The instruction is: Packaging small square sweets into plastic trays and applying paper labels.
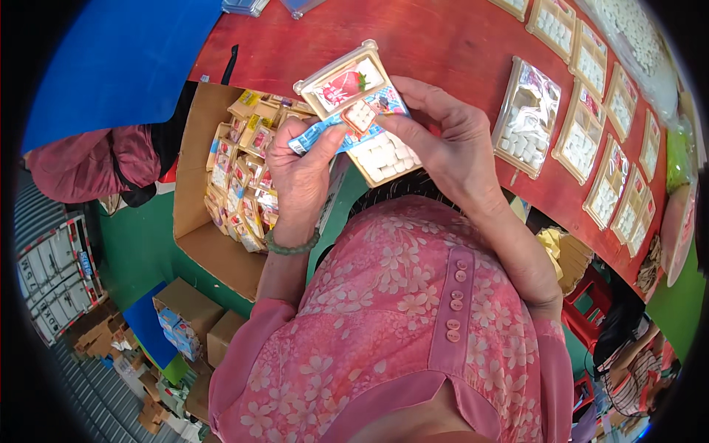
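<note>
1. Pack [385, 156] is held up between both hands, near the red table [450, 44]
2. Left hand [303, 164] is clamped on the blue band [360, 117] across it
3. Right hand [452, 140] is clamped on its right side
4. Carton [218, 262] with more packs [240, 177] is at left

We see bright, mostly soft light, though we cannot place its source. White glare streaks the clear lid of a plastic tray [526, 122] at two o'clock, and a pale sheen lies on the red tabletop [443, 40] toward one o'clock. Shadow darkens the space beneath it near four o'clock. Fisheye distortion bends the white truck [63, 273] near nine o'clock, where detail softens; black vignetting swallows the corners.
</note>
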The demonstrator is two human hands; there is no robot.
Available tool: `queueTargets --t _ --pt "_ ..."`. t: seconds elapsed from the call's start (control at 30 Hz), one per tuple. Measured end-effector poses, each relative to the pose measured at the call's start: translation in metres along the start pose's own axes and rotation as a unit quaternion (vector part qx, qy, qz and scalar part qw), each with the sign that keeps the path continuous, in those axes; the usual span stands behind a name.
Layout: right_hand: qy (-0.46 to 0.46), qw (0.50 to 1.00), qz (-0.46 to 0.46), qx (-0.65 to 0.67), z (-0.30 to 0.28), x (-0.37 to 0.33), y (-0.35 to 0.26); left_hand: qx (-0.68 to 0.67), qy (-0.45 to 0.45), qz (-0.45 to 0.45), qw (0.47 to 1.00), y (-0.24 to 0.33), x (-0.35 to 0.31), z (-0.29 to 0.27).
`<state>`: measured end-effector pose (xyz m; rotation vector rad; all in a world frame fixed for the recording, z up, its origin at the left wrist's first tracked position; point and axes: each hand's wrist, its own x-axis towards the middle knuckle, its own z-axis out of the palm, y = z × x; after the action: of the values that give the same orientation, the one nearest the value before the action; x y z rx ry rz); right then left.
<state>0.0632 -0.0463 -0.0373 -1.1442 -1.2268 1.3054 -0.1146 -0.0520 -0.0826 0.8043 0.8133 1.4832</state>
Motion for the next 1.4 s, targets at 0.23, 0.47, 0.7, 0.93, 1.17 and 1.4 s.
queueTargets --t 0.23,0.47,0.7,0.93,1.17,1.4 --pt "-0.063 0.968 0.120 0.211 -0.018 0.001 -0.008 0.052 -0.097 0.023 0.994 0.014 0.005 0.011" --pt "-0.141 0.940 0.111 0.291 -0.021 -0.013 0.001 -0.073 -0.221 -0.107 0.967 0.006 0.011 -0.008" --pt "-0.232 0.950 0.048 0.204 -0.040 -0.031 0.003 0.008 -0.398 -0.165 0.902 0.024 0.025 0.016" --pt "-0.316 0.940 -0.081 0.099 -0.054 -0.039 0.012 0.111 -0.540 -0.074 0.831 0.014 0.033 0.024" --pt "-0.337 0.928 -0.135 0.080 -0.053 -0.041 0.015 0.064 -0.593 -0.029 0.802 -0.002 0.029 0.019" --pt "-0.380 0.912 -0.139 0.066 -0.055 -0.038 0.022 0.031 -0.594 -0.069 0.801 -0.008 0.025 0.025"
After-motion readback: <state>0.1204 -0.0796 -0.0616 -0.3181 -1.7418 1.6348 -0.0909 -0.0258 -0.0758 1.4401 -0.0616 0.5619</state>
